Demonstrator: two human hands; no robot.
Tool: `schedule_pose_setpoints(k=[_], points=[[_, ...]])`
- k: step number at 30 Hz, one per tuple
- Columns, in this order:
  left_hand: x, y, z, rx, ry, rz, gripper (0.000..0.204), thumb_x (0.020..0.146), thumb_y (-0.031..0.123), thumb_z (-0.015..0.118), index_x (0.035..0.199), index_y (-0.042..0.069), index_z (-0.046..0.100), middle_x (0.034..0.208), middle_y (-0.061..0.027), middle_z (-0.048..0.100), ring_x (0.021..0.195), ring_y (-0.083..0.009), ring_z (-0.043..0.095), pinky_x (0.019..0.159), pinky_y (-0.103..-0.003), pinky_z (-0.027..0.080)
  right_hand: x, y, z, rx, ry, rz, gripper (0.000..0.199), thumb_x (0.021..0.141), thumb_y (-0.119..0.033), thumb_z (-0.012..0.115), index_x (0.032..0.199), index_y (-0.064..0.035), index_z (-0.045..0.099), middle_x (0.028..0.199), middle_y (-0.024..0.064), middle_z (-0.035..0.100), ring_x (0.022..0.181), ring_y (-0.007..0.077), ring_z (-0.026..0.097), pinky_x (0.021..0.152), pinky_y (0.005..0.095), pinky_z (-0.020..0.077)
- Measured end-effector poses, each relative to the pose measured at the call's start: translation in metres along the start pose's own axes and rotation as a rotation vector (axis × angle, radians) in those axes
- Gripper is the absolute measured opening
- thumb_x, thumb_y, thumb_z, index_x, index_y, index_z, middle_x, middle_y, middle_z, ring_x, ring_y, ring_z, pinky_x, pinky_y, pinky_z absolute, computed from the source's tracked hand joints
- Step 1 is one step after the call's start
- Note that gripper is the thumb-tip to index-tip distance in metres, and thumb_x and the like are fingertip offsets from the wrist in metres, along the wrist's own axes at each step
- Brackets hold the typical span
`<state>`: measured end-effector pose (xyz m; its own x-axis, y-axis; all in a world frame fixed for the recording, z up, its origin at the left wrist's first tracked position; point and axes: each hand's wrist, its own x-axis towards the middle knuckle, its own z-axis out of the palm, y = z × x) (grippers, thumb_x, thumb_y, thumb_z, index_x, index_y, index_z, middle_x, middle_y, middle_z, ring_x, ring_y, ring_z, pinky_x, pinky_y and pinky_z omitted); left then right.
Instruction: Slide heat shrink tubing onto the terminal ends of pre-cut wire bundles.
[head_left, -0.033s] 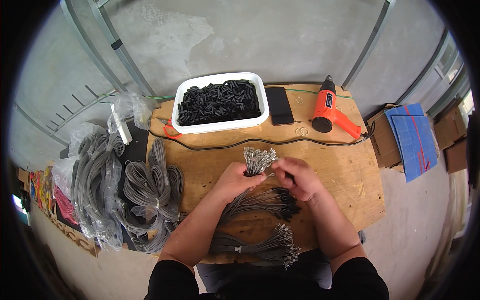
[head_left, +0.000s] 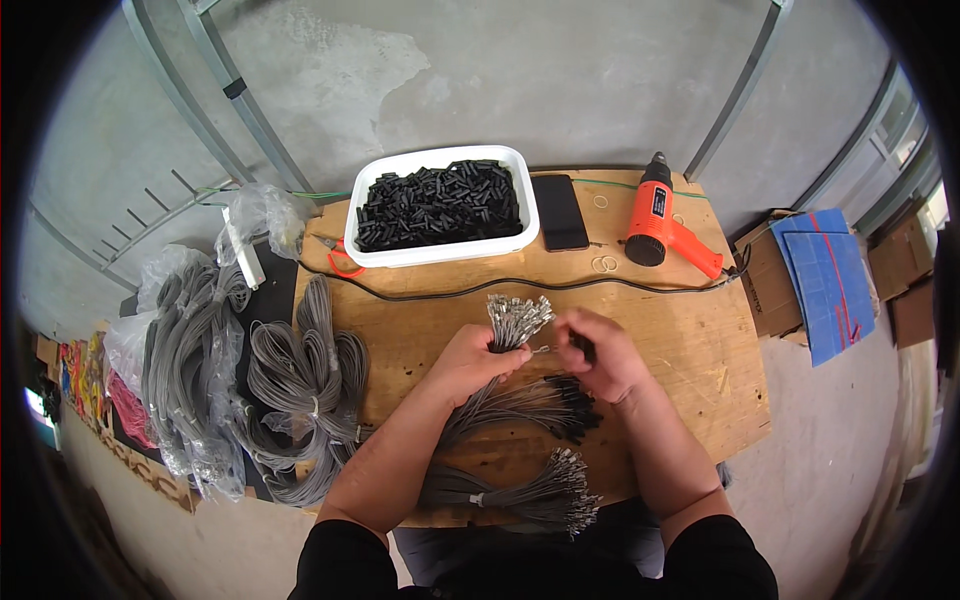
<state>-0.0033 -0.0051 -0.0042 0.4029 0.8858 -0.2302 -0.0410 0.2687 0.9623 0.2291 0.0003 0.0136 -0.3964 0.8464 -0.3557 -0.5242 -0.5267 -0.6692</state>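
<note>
My left hand (head_left: 473,362) is closed around a bundle of grey wires (head_left: 518,322), its silver metal terminals fanned out above the fist. Just right of it, my right hand (head_left: 603,358) has its fingers curled in. Something dark shows in that palm, but I cannot make out what it is. A single terminal (head_left: 543,349) sticks out sideways between the hands. Under my wrists lies a wire bunch with black sleeved ends (head_left: 570,408). Nearer me rests a tied wire bunch with bare metal terminals (head_left: 570,490).
A white tub (head_left: 530,232) of short black tubes (head_left: 440,205) stands at the back, beside a black phone (head_left: 560,212) and an orange heat gun (head_left: 655,215). A black cable (head_left: 450,296) crosses the wooden table (head_left: 700,370). Coiled grey wires (head_left: 300,385) and red-handled pliers (head_left: 345,262) lie left.
My right hand has shifted slightly, its fingertips moving a little away from the terminals. My left hand and the bundle stay put.
</note>
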Motion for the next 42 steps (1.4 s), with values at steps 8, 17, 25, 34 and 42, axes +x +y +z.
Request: schedule_pose_setpoints(k=[8, 17, 25, 34, 42], points=[[0.0, 0.004, 0.0, -0.118, 0.003, -0.056, 0.017, 0.088, 0.014, 0.074, 0.092, -0.002, 0.068, 0.075, -0.0024, 0.063, 0.065, -0.0094, 0.057, 0.057, -0.025, 0.045, 0.011, 0.0, -0.01, 0.267, 0.07, -0.033, 0.015, 0.097, -0.002, 0.052, 0.11, 0.0025, 0.056, 0.104, 0.013, 0.063, 0.078, 0.0187, 0.058, 0.069, 0.0265, 0.051], [0.001, 0.002, -0.003, -0.071, 0.037, -0.029, 0.017, 0.087, 0.013, 0.074, 0.091, -0.002, 0.068, 0.073, -0.0011, 0.062, 0.062, -0.0091, 0.056, 0.057, -0.025, 0.044, 0.009, 0.001, 0.002, 0.114, 0.098, -0.109, 0.018, 0.1, 0.002, 0.05, 0.118, 0.0034, 0.051, 0.113, 0.0193, 0.066, 0.097, 0.023, 0.07, 0.08, 0.0225, 0.0608], [0.001, 0.003, -0.002, -0.154, 0.062, -0.011, 0.015, 0.087, 0.011, 0.074, 0.09, -0.001, 0.068, 0.073, -0.001, 0.062, 0.063, -0.0092, 0.055, 0.059, -0.025, 0.044, 0.011, 0.004, -0.005, 0.126, 0.059, -0.098, 0.016, 0.098, 0.003, 0.054, 0.113, 0.0049, 0.055, 0.113, 0.0203, 0.066, 0.104, 0.0262, 0.069, 0.087, 0.0261, 0.0611], [0.0, 0.002, -0.004, -0.173, 0.089, 0.006, 0.012, 0.087, 0.009, 0.073, 0.088, -0.001, 0.067, 0.072, -0.001, 0.061, 0.062, -0.0091, 0.054, 0.058, -0.026, 0.043, 0.006, 0.005, 0.006, -0.008, 0.028, -0.065, 0.014, 0.097, 0.003, 0.055, 0.111, 0.0043, 0.059, 0.104, 0.0181, 0.068, 0.1, 0.0272, 0.071, 0.086, 0.0282, 0.0614], [-0.002, 0.006, -0.003, -0.193, 0.082, 0.015, 0.012, 0.087, 0.009, 0.073, 0.09, -0.001, 0.067, 0.072, -0.0011, 0.061, 0.063, -0.0089, 0.054, 0.059, -0.026, 0.043, 0.007, 0.012, -0.001, -0.128, -0.008, -0.094, 0.016, 0.095, -0.002, 0.063, 0.111, 0.0, 0.066, 0.089, 0.0086, 0.07, 0.062, 0.0095, 0.055, 0.051, 0.018, 0.038]])
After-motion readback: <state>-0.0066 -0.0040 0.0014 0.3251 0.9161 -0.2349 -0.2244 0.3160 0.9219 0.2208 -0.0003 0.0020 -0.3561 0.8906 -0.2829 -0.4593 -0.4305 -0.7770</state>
